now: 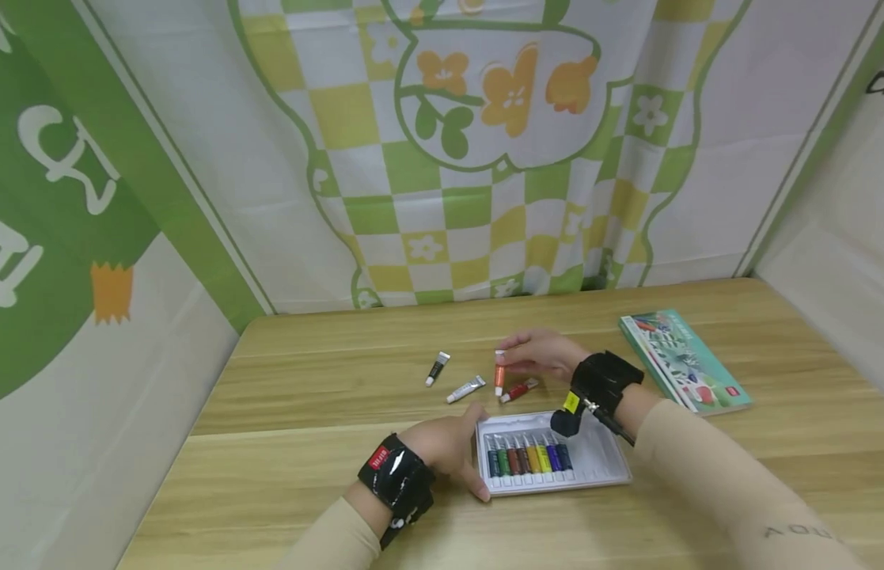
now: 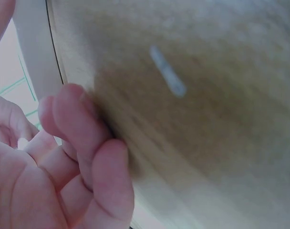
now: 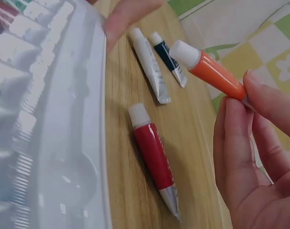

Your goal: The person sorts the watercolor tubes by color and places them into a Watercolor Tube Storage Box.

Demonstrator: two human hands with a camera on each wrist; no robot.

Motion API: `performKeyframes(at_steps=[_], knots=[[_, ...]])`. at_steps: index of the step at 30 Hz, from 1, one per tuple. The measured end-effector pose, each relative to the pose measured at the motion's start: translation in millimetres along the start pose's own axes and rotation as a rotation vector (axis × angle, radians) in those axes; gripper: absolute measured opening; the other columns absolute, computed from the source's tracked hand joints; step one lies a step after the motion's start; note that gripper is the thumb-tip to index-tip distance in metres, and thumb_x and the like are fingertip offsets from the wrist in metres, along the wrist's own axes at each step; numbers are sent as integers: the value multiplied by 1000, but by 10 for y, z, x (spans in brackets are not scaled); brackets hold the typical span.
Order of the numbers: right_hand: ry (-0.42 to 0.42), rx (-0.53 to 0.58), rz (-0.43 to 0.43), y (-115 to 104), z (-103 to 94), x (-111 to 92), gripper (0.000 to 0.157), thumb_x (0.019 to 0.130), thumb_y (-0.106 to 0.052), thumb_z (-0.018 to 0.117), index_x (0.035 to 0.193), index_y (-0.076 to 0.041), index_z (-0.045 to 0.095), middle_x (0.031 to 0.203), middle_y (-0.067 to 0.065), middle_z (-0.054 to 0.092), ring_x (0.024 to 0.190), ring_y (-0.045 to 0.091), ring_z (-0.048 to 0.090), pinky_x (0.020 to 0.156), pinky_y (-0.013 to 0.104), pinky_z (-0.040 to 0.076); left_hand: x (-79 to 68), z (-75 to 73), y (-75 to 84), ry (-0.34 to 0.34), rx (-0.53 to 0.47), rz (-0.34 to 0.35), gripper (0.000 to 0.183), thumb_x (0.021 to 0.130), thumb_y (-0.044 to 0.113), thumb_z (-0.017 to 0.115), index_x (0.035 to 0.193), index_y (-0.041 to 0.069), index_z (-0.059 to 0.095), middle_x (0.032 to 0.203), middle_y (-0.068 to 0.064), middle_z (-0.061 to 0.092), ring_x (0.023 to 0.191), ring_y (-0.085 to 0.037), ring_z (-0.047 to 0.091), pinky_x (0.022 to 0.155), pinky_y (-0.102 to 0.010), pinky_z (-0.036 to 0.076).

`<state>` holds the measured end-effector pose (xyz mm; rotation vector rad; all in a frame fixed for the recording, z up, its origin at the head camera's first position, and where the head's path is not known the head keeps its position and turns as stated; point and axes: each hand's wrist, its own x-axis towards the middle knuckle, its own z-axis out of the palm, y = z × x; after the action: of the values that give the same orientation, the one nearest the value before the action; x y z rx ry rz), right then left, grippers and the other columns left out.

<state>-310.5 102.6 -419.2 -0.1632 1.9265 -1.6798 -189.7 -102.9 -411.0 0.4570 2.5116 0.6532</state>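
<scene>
My right hand [image 1: 544, 352] pinches an orange paint tube [image 3: 216, 74] by its crimped end between thumb and fingertips, white cap pointing away from the hand. Below it on the table lies a red paint tube [image 3: 154, 155], beside the long edge of a white plastic tray [image 1: 598, 467]. My left hand [image 1: 449, 447] grips the tray's left end, thumb at the near corner and fingers at the far one. Several paint tubes [image 1: 530, 457] of different colours stand side by side in the tray; its right part holds none. A silver-white tube [image 1: 466, 389] and a black tube [image 1: 438, 369] lie beyond it.
To the right lies a teal box [image 1: 687, 356] with a printed picture on its top. The wooden table [image 1: 285, 451] ends at a patterned curtain [image 1: 484, 222] at the back, with cloth walls on both sides.
</scene>
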Motion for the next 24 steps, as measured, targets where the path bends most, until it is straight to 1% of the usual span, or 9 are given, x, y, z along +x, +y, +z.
performKeyframes(at_steps=[2,4,8,10,11,15,18,19,24], knots=[[-14,52,-4,-5,-12,-42,31,99,2,63,127,14,56,101,9,69,89,15,70,88,29,56,3,-1,0,3,2,3,99,61,29,101,139,13,42,109,-13,67,90,-21,60,87,-40,51],[-26,93,3,-6,-30,-88,34,100,3,60,131,16,53,99,8,69,87,14,69,86,27,56,4,-1,0,4,7,5,100,61,29,101,139,12,41,110,-13,67,91,-21,61,89,-40,51],[-29,152,20,25,-85,-212,46,103,-2,58,143,16,43,100,6,69,88,12,69,86,25,56,17,12,-1,2,23,-5,100,61,30,100,140,13,41,109,-14,67,90,-21,61,88,-40,51],[-27,187,16,60,-129,-294,47,105,-6,57,143,16,42,101,6,69,88,12,69,87,25,55,31,17,-2,3,26,-12,100,61,31,100,140,13,40,109,-14,68,90,-21,62,88,-40,51],[-30,205,11,80,-156,-339,47,105,-7,57,143,15,42,101,6,69,89,12,69,88,26,55,37,16,-3,3,30,-16,100,61,32,100,140,14,40,110,-15,68,90,-22,62,88,-40,51],[-29,262,16,191,-241,-546,29,105,-8,56,128,9,58,97,5,69,88,13,70,86,26,56,26,7,-34,0,46,-22,102,60,36,100,141,14,41,111,-16,68,91,-24,64,86,-42,52],[-39,229,22,309,-316,-734,18,103,-7,59,117,3,67,97,5,71,88,14,70,84,28,57,22,46,-59,-1,45,-15,103,60,36,100,140,14,41,112,-18,68,93,-26,65,86,-43,52],[-46,205,15,341,-336,-789,18,102,-6,61,116,3,68,98,5,71,88,14,70,83,28,58,18,46,-65,3,42,-10,102,60,35,100,140,14,41,112,-18,69,93,-27,65,86,-44,52],[-32,19,-1,460,-394,-1045,31,96,-4,69,124,10,65,104,8,71,88,16,68,77,28,58,27,28,-59,5,14,37,99,60,32,100,137,11,41,110,-17,68,92,-27,65,85,-45,52]])
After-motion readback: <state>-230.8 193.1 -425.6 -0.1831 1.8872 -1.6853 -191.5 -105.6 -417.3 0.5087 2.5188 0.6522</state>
